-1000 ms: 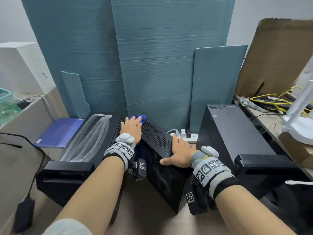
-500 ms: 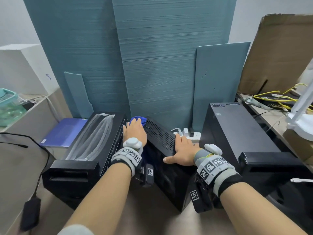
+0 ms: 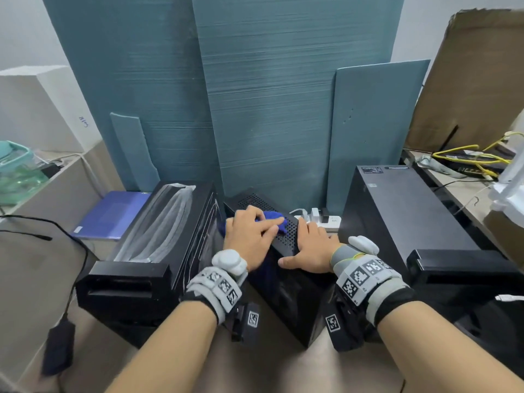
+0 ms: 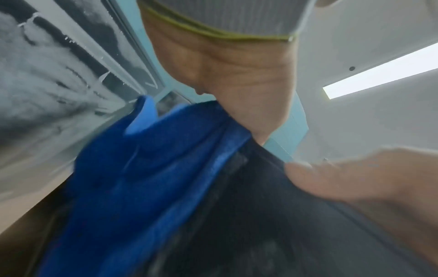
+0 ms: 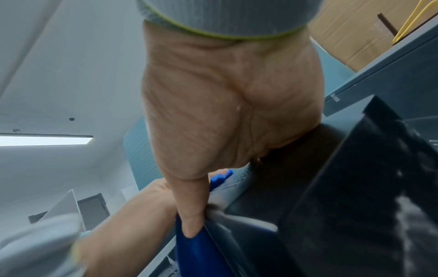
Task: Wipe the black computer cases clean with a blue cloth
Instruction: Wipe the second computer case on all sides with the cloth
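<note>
Okay, I see my left hand point(image 3: 251, 236) at centre frame in the head view, fingers fairly straight and spread, pressing the blue cloth point(image 3: 273, 221) flat onto the perforated top of the middle black computer case point(image 3: 286, 282). The cloth pokes out past the fingertips and, in the left wrist view, drapes down the case's left side under the palm point(image 4: 166, 178). My right hand point(image 3: 310, 251) lies flat just right of it on the same case top, fingers extended, thumb stretched toward the left hand, holding nothing; in the right wrist view its thumb point(image 5: 189, 211) touches the case edge beside the cloth.

Left of centre stands a second black case point(image 3: 147, 251) with wrinkled clear film point(image 3: 161, 222) on top. Right of centre stands a third black case point(image 3: 402, 217), well apart from the hands. A white power strip point(image 3: 319, 219) sits behind the middle case, just beyond the right fingertips. Teal foam boards point(image 3: 269, 95) fill the upper middle; cardboard point(image 3: 476, 80) is at upper right, yellow cables point(image 3: 467, 158) below it. A blue folder point(image 3: 110, 214) lies at mid-left.
</note>
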A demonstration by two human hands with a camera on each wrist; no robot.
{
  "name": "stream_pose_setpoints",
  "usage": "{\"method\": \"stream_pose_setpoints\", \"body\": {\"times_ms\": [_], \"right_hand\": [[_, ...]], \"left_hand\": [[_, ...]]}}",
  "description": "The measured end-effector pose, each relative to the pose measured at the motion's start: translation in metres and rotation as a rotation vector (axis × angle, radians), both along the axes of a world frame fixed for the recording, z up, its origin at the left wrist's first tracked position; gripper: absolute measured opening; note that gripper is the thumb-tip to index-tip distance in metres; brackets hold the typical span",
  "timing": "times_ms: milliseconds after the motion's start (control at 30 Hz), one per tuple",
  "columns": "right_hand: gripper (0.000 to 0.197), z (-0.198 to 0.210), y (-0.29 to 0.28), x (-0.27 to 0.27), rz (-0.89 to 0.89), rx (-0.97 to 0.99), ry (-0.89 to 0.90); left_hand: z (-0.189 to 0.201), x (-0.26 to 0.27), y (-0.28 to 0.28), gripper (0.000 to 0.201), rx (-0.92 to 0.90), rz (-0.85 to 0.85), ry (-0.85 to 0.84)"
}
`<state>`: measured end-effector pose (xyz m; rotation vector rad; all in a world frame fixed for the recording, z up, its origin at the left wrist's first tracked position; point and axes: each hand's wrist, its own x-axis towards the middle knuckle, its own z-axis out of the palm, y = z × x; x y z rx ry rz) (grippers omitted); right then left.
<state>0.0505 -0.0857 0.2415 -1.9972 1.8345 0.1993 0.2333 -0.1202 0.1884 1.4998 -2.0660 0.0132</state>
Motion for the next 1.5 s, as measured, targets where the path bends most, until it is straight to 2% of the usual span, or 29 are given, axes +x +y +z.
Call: {"method": "stream_pose_setpoints", "body": {"times_ms": [100,167,267,333,433,467,533,567,633,700,767,867,933,1000,1067,1100,1200,1267,1367,1467,1500], "right_hand": [[0.129,-0.005,0.002,-0.002,0.002,-0.015,0.004],[0.128,-0.007,0.002,-0.003,-0.003,-0.038,0.005],[0.127,-0.007,0.003,-0.001,-0.003,-0.045,0.003],[0.126,-0.007,0.003,-0.001,-0.001,-0.041,0.011],[0.126,-0.007,0.000,-0.001,0.002,-0.012,0.004],[0.126,-0.007,0.000,-0.001,0.003,-0.015,0.008],[0.126,-0.005,0.000,-0.003,-0.001,-0.018,0.011],[0.125,-0.004,0.000,-0.002,0.000,-0.013,0.005],[0.125,-0.003,0.003,-0.001,0.011,-0.016,0.001],[0.125,-0.003,0.006,-0.001,0.011,-0.027,-0.001],[0.124,-0.005,0.008,-0.001,0.019,-0.040,-0.001],[0.124,-0.004,0.008,-0.003,0.020,-0.046,-0.008],[0.123,-0.004,0.007,-0.002,0.021,-0.053,-0.012],[0.123,-0.004,0.008,-0.001,0.024,-0.053,-0.012],[0.122,-0.004,0.008,-0.001,0.026,-0.064,-0.004],[0.121,-0.004,0.009,-0.001,0.027,-0.063,-0.003],[0.121,-0.004,0.010,-0.002,0.029,-0.062,0.008],[0.121,-0.004,0.010,-0.001,0.033,-0.068,0.018],[0.121,-0.003,0.010,-0.001,0.030,-0.071,0.009],[0.121,-0.005,0.008,-0.001,0.020,-0.082,0.005],[0.120,-0.005,0.009,-0.001,0.018,-0.082,0.000]], "left_hand": [[0.013,0.018,-0.039,0.029,0.077,0.100,-0.038],[0.017,0.025,-0.065,0.031,0.111,0.147,-0.121],[0.015,0.031,-0.090,0.038,0.180,0.155,-0.217],[0.013,0.032,-0.102,0.040,0.199,0.099,-0.176],[0.006,0.023,-0.098,0.032,0.104,-0.159,0.066],[0.004,0.018,-0.090,0.031,0.076,-0.244,0.101],[0.003,0.009,-0.074,0.035,0.054,-0.334,0.031],[0.004,0.010,-0.072,0.039,0.055,-0.315,-0.052],[0.006,0.022,-0.081,0.043,0.076,-0.169,-0.213],[0.008,0.037,-0.095,0.046,0.180,-0.007,-0.246],[0.006,0.046,-0.109,0.048,0.273,0.080,-0.192],[0.004,0.045,-0.124,0.046,0.307,0.091,-0.108],[0.002,0.041,-0.121,0.042,0.203,0.019,0.014],[-0.003,0.039,-0.110,0.045,0.111,-0.131,0.085],[-0.005,0.041,-0.106,0.045,0.109,-0.216,0.068],[-0.003,0.044,-0.110,0.041,0.132,-0.204,0.034],[0.007,0.043,-0.127,0.039,0.238,-0.067,-0.116],[0.009,0.038,-0.133,0.044,0.296,0.032,-0.127],[0.004,0.031,-0.126,0.043,0.233,0.039,0.009],[0.001,0.015,-0.088,0.028,0.098,-0.199,0.287],[0.002,0.010,-0.071,0.023,0.087,-0.255,0.312]]}}
